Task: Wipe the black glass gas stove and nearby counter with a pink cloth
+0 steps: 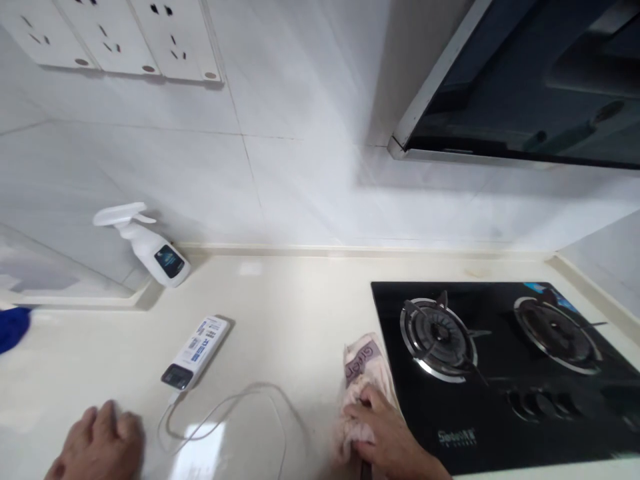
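My right hand (383, 430) is closed around a bunched pinkish cloth (367, 363). The cloth lies on the counter, right along the left edge of the black gas stove (425, 413). Part of it spreads out flat beyond my fingers and shows a purple band with lettering. At the lower left, my left hand (103, 440) rests palm down on the pale countertop (280, 307), fingers slightly apart and holding nothing visible. Nearest to that hand is a white power bank (197, 350) with a dark display end, and a white cable (235, 398) runs from it.
A white spray bottle (157, 253) leans in the back left corner. Something blue (13, 328) shows at the left edge. Two burners with metal pan supports sit on the stove. A dark range hood (520, 87) juts out above it. Wall sockets (175, 40) are at the upper left.
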Motion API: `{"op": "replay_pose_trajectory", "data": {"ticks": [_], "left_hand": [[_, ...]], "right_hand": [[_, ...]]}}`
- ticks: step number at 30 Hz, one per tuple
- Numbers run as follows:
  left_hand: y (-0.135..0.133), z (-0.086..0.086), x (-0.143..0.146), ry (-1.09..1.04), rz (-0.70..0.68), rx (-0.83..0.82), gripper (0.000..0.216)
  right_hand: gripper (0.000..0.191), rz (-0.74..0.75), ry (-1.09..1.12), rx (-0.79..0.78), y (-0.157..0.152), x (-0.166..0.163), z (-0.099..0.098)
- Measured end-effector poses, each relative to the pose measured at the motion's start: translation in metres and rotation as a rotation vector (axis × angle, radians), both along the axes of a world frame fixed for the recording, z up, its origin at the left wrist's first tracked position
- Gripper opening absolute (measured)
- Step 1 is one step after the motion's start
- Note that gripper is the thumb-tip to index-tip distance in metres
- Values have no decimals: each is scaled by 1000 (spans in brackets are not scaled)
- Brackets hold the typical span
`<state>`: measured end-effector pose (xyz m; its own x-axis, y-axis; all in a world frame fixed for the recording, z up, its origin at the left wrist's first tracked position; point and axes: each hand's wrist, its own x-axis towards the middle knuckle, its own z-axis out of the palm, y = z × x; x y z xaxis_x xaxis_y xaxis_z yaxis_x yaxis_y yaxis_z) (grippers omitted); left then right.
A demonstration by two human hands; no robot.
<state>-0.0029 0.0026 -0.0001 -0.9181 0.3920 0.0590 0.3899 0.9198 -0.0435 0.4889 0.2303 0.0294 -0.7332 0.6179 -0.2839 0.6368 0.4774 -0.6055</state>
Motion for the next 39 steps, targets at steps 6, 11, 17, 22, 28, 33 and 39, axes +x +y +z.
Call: {"op": "replay_pose_trajectory", "data": {"ticks": [6, 11, 17, 22, 28, 33, 39], "left_hand": [[1, -4, 1, -76, 64, 142, 62], [-3, -13, 2, -26, 51, 171, 59], [-4, -14, 7, 14, 21, 167, 66], [0, 3, 9, -79, 37, 171, 72], [5, 15, 16, -101, 52, 187, 71], [3, 10, 16, -109, 68, 161, 69], [2, 11, 17, -119, 67, 157, 68]], "right_hand": [[68, -368, -82, 338, 21, 3, 1], [66, -369, -164, 579, 17, -10, -50], [64, -354, -246, 686, 53, -31, -67], [59, -391, -328, 666, 151, -84, -35], [61, -567, -345, 508, 236, -182, -10], [75, -470, -298, 434, 223, -285, -14], [69, -106, -154, 363, 166, -362, -3]]}}
